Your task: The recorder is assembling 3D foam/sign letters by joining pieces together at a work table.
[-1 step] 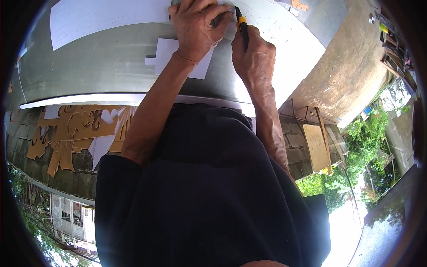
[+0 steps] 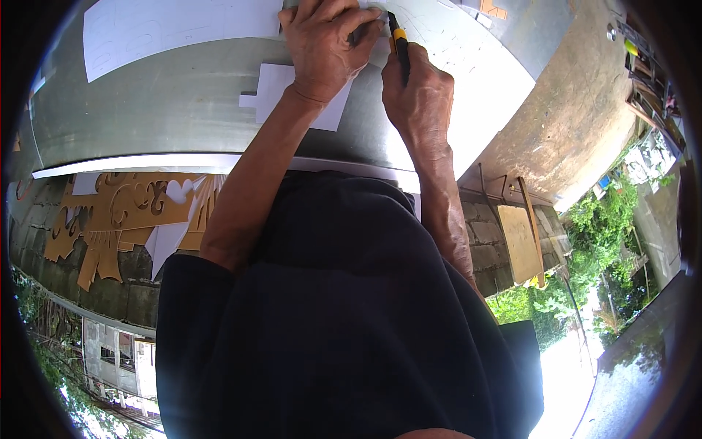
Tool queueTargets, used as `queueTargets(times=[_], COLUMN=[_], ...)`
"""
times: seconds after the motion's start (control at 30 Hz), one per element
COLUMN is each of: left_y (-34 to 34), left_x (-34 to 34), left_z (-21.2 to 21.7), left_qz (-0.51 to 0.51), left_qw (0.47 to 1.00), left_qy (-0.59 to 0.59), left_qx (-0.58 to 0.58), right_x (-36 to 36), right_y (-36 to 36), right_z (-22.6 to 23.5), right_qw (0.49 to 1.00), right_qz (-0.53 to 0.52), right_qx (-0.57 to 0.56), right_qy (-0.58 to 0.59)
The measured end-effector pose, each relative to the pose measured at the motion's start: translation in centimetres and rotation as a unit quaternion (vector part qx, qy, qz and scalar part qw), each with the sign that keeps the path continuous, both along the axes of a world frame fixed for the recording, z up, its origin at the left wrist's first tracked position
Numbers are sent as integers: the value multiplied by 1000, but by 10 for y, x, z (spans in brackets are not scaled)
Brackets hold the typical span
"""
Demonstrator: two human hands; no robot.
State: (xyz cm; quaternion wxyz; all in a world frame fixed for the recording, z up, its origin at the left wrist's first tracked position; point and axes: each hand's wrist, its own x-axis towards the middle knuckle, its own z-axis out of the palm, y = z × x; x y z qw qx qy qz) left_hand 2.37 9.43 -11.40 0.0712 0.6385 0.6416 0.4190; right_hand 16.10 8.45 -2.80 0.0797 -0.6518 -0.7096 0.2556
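My right hand (image 2: 420,91) grips a black and yellow utility knife (image 2: 398,40), its blade end pointing away from me. Just left of it, my left hand (image 2: 325,40) rests on the work surface with bent fingers, thumb and forefinger drawn together. Its outer fingers run off the upper edge, and I cannot make out what lies between them. Near the knife tip a pale, brightly lit surface carries faint lines (image 2: 431,22). A white cut piece with a small tab (image 2: 274,88) lies partly under my left wrist.
A white sheet with faint drawn outlines (image 2: 175,29) lies at the far left of the grey metal tabletop (image 2: 161,110). Brown cut-out ornaments (image 2: 139,205) are below the table's near edge at left. A wooden board (image 2: 519,241) stands at right.
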Motion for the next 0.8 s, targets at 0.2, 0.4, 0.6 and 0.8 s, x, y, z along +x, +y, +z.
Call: queueTargets(times=[0.2,0.4,0.6,0.8], left_y=[0,1,2,1], left_x=[-1,-2,-2,-1], left_z=[-1,-3,-5,-6], left_qz=[0,-9,-7,-8], left_qw=[1000,1000,1000,1000], left_qy=[-7,-8,-9,0], left_qx=[-7,1,-10,-8], right_x=[0,-1,-3,-2], right_y=[-3,1,4,-2], right_z=[0,6,11,8], right_qw=[1000,1000,999,1000], right_qz=[0,-12,-19,-17], right_qx=[7,-24,-39,-22], right_qy=[6,3,4,-2])
